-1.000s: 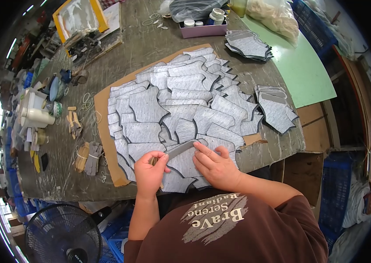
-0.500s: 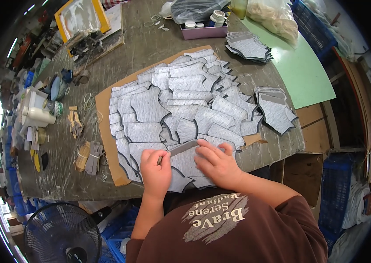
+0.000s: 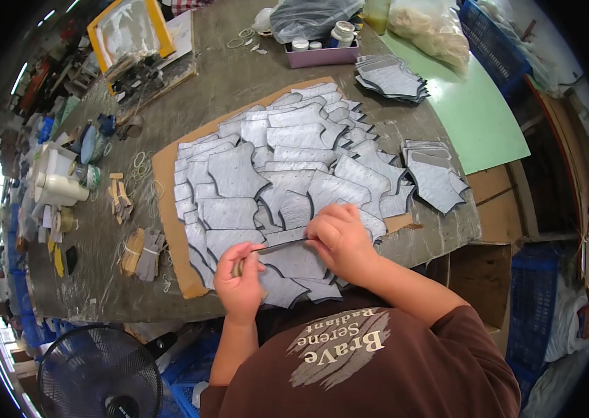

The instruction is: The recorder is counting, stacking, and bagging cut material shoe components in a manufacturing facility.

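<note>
Near the table's front edge, my left hand (image 3: 240, 279) and my right hand (image 3: 342, 240) are closed on opposite ends of a narrow light grey strip (image 3: 284, 239) with a dark lower edge. It lies across the top of a grey cut piece (image 3: 298, 262); I cannot tell whether strip and piece are joined. A small tan thing (image 3: 238, 267), too hidden to name, also sits in my left hand's curled fingers. Beyond my hands, many overlapping grey cut pieces (image 3: 238, 171) with dark edges cover a brown cardboard sheet (image 3: 166, 174).
Stacks of cut pieces lie at right (image 3: 434, 174) and far right (image 3: 392, 76). A purple tray (image 3: 322, 57) holds bottles. Bundled tan and grey strips (image 3: 142, 252) lie left. A yellow-framed screen (image 3: 130, 35) stands far left; a black fan (image 3: 99, 376) stands below the table.
The dark grey band between my hands now shows as a light strip with a dark lower edge. My right hand has closed into a pinch; my left has shifted slightly left and nearer me.
</note>
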Demonstrator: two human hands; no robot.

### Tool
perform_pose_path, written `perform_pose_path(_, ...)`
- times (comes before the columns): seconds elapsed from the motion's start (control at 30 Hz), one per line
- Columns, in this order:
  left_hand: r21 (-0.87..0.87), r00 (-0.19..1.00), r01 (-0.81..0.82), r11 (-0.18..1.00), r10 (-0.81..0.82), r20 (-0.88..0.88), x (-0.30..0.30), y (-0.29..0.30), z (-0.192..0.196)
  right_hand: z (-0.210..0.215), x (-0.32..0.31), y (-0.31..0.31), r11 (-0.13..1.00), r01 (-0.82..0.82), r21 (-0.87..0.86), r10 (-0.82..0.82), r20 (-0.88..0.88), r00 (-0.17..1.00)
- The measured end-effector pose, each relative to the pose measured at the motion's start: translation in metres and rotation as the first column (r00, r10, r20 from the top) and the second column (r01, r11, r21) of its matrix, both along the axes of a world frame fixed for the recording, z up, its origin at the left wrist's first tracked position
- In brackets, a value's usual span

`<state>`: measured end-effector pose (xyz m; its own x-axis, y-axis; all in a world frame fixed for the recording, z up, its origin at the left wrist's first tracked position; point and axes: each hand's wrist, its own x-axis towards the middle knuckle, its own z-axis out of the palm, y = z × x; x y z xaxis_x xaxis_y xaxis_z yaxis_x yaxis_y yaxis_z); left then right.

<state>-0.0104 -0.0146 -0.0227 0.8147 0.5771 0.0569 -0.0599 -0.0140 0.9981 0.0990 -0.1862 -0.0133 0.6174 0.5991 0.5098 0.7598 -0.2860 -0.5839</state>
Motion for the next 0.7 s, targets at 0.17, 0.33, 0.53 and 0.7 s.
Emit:
perform_pose_path(0.17,-0.214,0.995,-0.006,0.977,0.027,0.095,-0.004,0.024,-0.002,0.023,0.003,-0.025,0.968,0.169,0.188,-0.053,-0.504,0.862)
perform_pose_path(0.33,-0.429,0.97,0.018,0.903,0.088,0.226,-0.006,0.032,-0.001,0.037,0.066,-0.103,0.852,0.516,0.09,-0.36,-0.616,0.7)
perform_pose_path(0.53,-0.478,0.977,0.162,0.863,-0.071,0.203,0.003,0.013,0.007,0.018,0.12,-0.167,0.73,0.656,-0.192,-0.683,-0.186,0.706)
perform_pose_path(0.7,-0.555,0.97,0.235,0.798,-0.228,0.083,-0.013,-0.005,0.016,0.096,0.046,-0.106,0.831,0.107,0.546,0.052,-0.268,0.962)
